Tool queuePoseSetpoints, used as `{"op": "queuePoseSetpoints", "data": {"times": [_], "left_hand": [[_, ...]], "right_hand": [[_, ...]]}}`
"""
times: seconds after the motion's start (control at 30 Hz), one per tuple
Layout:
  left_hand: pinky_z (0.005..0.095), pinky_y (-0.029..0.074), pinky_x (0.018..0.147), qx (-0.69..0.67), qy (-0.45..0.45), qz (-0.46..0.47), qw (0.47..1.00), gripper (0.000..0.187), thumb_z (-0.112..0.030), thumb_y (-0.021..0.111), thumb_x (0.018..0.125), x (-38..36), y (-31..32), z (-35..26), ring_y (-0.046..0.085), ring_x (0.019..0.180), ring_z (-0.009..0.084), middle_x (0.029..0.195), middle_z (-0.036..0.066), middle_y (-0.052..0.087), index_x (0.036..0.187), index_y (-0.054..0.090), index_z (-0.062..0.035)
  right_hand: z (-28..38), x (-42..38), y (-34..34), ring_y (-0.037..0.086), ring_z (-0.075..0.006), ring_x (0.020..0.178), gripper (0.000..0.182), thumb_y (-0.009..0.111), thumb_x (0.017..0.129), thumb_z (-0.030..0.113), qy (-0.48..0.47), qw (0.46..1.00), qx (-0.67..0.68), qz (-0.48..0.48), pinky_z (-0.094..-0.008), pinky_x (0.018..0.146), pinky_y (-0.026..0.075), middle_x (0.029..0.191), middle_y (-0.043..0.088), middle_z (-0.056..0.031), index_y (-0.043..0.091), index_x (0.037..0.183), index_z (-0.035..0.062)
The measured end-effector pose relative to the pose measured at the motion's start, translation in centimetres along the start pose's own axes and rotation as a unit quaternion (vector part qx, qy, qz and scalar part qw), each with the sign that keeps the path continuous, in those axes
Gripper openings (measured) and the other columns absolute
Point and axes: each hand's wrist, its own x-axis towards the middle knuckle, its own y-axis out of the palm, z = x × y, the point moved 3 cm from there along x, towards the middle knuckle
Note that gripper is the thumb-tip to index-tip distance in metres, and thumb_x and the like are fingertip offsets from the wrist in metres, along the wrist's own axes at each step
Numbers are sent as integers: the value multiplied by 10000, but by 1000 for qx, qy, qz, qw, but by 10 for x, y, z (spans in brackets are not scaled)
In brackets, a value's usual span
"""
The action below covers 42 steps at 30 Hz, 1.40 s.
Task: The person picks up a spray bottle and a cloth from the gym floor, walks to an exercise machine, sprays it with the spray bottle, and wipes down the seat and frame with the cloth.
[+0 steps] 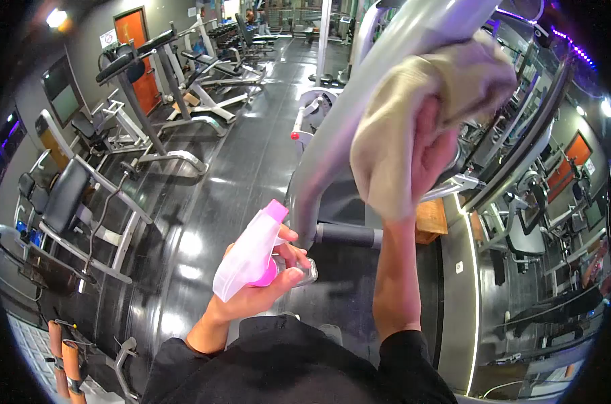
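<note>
My left hand (pixel 278 273) is wrapped round a spray bottle (pixel 251 249) with a pink and white trigger head; its clear body shows in part below the fingers. Raised at the upper right, my right hand (pixel 432 151) grips a beige cloth (pixel 400 114). The cloth lies against the thick grey tube of a gym machine (pixel 346 128), folded over and partly hiding it. Blur softens the cloth's upper part. The machine's dark padded roller (pixel 349 234) sits below, between my two hands.
Weight machines and benches (pixel 73 195) line the left side. A black floor (pixel 204 222) runs away to the back, near a dumbbell rack (pixel 228 34). On the right stand a wooden box (pixel 430 221) and a mirror wall edged by a light strip (pixel 477 296).
</note>
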Motion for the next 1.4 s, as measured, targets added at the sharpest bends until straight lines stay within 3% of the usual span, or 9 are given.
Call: {"op": "queuePoseSetpoints", "data": {"times": [0.13,0.2,0.3,0.37,0.57,0.77,0.9,1.17,1.4], "left_hand": [[350,535,785,27,24,-31,999,451,3,679,818,6,14,-4,641,838,206,821,64,561,1217,472,38],[335,540,755,14,23,-76,997,455,0,678,814,6,19,-9,646,833,208,859,74,557,1221,480,45],[343,534,783,26,-19,-114,993,505,-9,678,811,3,26,-9,646,876,217,917,90,546,1260,451,40],[353,533,791,75,-5,-105,992,517,-10,673,809,5,35,-11,645,912,237,1039,130,537,1268,437,24],[395,533,820,86,50,-268,958,487,66,583,802,11,72,-12,657,887,261,1188,197,515,1254,420,-11],[436,528,848,124,94,-332,930,468,74,558,819,12,109,3,656,822,222,1061,166,538,1254,407,-10],[429,530,848,198,107,-344,912,426,76,562,831,21,126,-14,655,808,206,1033,159,541,1226,421,1],[311,547,756,287,151,-363,874,463,91,571,841,58,145,-61,650,792,162,1073,143,580,1274,420,23],[263,523,708,316,132,-357,869,377,-8,578,887,47,154,-55,632,793,117,1079,90,588,1248,470,11]], "right_hand": [[-18,-34,-8,617,-365,904,281,620,872,130,-157,972,-159,68,-416,812,465,1046,615,-196,567,1116,3],[-25,-69,-18,581,-438,929,287,648,818,91,-61,971,-161,165,-465,809,458,1050,594,-238,589,1082,-4],[-35,-108,-28,638,-310,799,153,588,879,85,-28,964,-179,195,-370,712,477,902,652,-158,613,1004,0],[-40,-116,-37,587,-417,975,284,578,844,19,192,939,-31,283,-411,811,479,1043,593,-226,558,1126,0],[-45,-78,-90,566,-133,907,222,533,947,124,231,943,48,234,-280,811,446,991,633,-65,580,1102,-28],[-57,-23,-127,560,-131,931,248,509,964,130,203,942,67,260,-284,829,444,1052,614,-64,554,1138,-41],[-61,2,-105,573,-249,987,223,488,938,68,127,940,129,289,-339,893,420,1086,602,-158,551,1114,-54],[8,98,2,475,-459,1022,288,548,851,41,-331,909,215,135,-450,938,370,1150,503,-258,544,1133,-18],[-31,33,20,474,-473,1031,302,547,817,25,-239,930,137,243,-497,896,386,1134,516,-259,555,1115,-23]]}}
